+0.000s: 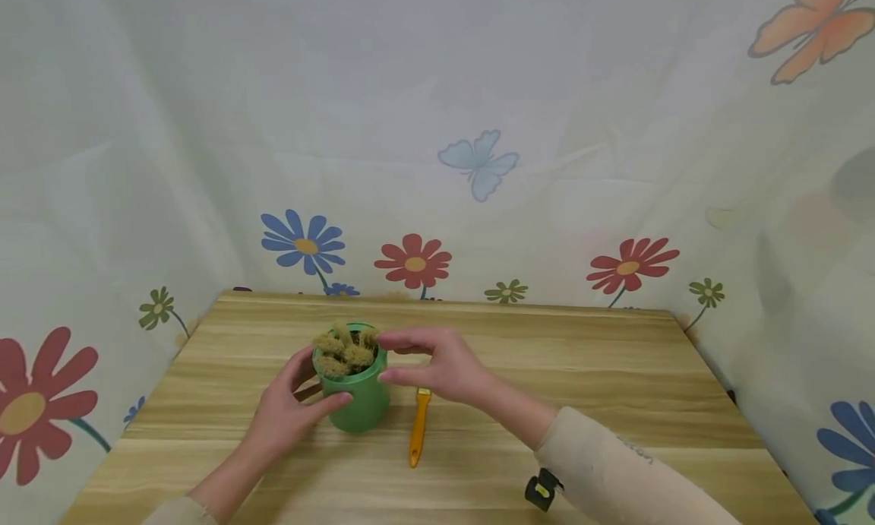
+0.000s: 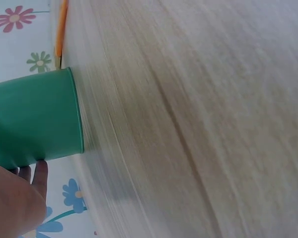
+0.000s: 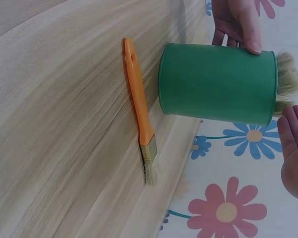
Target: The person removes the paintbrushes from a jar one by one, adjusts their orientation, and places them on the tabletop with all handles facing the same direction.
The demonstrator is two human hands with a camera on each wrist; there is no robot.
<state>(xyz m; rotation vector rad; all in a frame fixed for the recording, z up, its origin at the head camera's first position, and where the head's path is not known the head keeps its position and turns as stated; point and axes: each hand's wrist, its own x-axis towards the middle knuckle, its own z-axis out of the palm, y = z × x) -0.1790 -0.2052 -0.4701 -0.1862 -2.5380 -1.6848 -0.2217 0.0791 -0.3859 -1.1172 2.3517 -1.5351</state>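
Observation:
A green cylindrical pot [image 1: 360, 403] stands upright on the wooden table, with fuzzy tan tufts [image 1: 349, 352] filling its mouth. My left hand [image 1: 287, 411] grips the pot from the left, thumb across its near side and fingers round the far side. Beside the opposite rim is my right hand [image 1: 437, 362], its fingers extended toward the tufts and its thumb near the pot's upper edge. In the right wrist view, the right hand's fingers [image 3: 290, 131] reach the tufts [image 3: 288, 82] at the rim of the pot [image 3: 218, 84].
Just right of the pot lies a paintbrush [image 1: 418, 430] with an orange handle and pale bristles, bristle end pointing away. A black device [image 1: 542, 489] shows beside the right sleeve. Flower-and-butterfly printed sheeting [image 1: 383, 92] surrounds the table [image 1: 581, 373] at the back and sides.

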